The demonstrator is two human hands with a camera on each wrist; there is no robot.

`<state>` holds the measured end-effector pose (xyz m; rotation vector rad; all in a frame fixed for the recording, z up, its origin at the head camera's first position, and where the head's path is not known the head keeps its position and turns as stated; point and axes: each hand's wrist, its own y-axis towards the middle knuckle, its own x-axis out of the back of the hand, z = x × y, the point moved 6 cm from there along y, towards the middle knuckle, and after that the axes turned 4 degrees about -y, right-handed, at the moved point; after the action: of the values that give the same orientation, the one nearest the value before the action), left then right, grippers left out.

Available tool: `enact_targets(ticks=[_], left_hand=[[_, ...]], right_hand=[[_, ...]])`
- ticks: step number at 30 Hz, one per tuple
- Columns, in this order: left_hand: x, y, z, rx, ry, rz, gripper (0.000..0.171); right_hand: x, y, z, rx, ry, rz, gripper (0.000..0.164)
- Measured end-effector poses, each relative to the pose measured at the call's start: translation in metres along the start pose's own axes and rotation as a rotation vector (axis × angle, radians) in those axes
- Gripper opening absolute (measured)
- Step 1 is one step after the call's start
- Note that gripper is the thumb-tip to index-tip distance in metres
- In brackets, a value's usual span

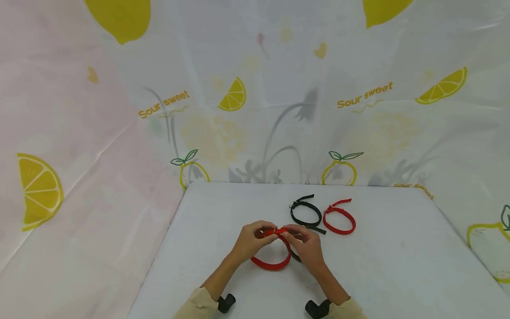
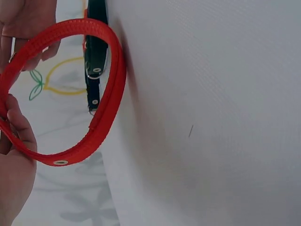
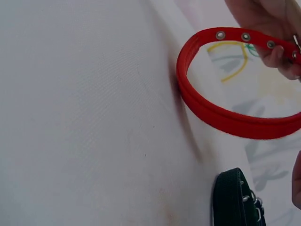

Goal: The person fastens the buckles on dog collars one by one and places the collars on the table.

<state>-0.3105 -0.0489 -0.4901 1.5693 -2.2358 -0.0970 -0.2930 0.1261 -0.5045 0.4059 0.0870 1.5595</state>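
Note:
A red buckle collar [image 1: 272, 266] with metal eyelets [image 3: 246, 36] is held up in a loop between both hands. My left hand [image 1: 252, 241] pinches it at the buckle end, thumb and fingers on the strap. Opposite it, my right hand [image 1: 307, 247] grips the same strap close to the gold-coloured buckle [image 1: 275, 231]. The loop hangs below the fingers, close over the white table [image 2: 211, 94]. The fingers cover part of the buckled section. Behind the right hand lies a black collar [image 1: 295, 256], mostly hidden.
Farther back on the table, another black collar [image 1: 306, 203] lies looped, its strap end sticking out. Beside it on the right is a second red collar [image 1: 339, 231], also looped. A lemon-printed cloth [image 1: 255, 133] hangs behind the table.

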Motion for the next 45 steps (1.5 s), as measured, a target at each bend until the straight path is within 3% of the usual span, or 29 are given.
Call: enact_targets(ticks=[5, 7, 11, 14, 17, 23, 29, 35, 38, 42, 45], left_hand=[[0.005, -0.005, -0.020, -0.010, 0.007, -0.004, 0.022], [0.006, -0.007, -0.018, 0.001, -0.003, -0.008, 0.021], [0.008, -0.007, 0.002, 0.028, -0.013, -0.031, 0.023], [0.008, -0.006, 0.018, 0.034, -0.016, -0.039, 0.024], [0.009, -0.005, 0.020, 0.012, -0.022, -0.030, 0.026], [0.008, -0.005, 0.015, -0.045, -0.026, 0.002, 0.027], [0.007, -0.005, 0.014, -0.063, -0.016, -0.013, 0.024], [0.009, -0.005, 0.011, -0.068, 0.037, -0.044, 0.022], [0.013, -0.008, -0.002, -0.057, 0.048, -0.078, 0.021], [0.019, -0.011, -0.017, -0.025, -0.012, -0.089, 0.019], [0.020, -0.011, -0.012, -0.007, -0.068, -0.071, 0.018]], right_hand=[[0.007, 0.000, -0.011, -0.034, 0.052, -0.010, 0.028], [0.011, -0.001, -0.013, -0.055, 0.078, -0.029, 0.028], [0.019, -0.002, -0.020, -0.115, 0.130, -0.067, 0.027], [0.020, -0.002, -0.021, -0.128, 0.145, -0.041, 0.028], [0.015, 0.000, -0.011, -0.068, 0.074, 0.029, 0.031], [0.003, 0.003, 0.032, 0.171, -0.182, 0.109, 0.024], [0.001, 0.002, 0.050, 0.304, -0.219, 0.099, 0.016], [0.006, 0.003, 0.051, 0.305, -0.224, 0.078, 0.017], [0.014, 0.005, 0.051, 0.290, -0.220, 0.041, 0.017], [0.025, 0.008, 0.052, 0.268, -0.167, 0.015, 0.016], [0.029, 0.008, 0.048, 0.228, -0.129, 0.024, 0.015]])
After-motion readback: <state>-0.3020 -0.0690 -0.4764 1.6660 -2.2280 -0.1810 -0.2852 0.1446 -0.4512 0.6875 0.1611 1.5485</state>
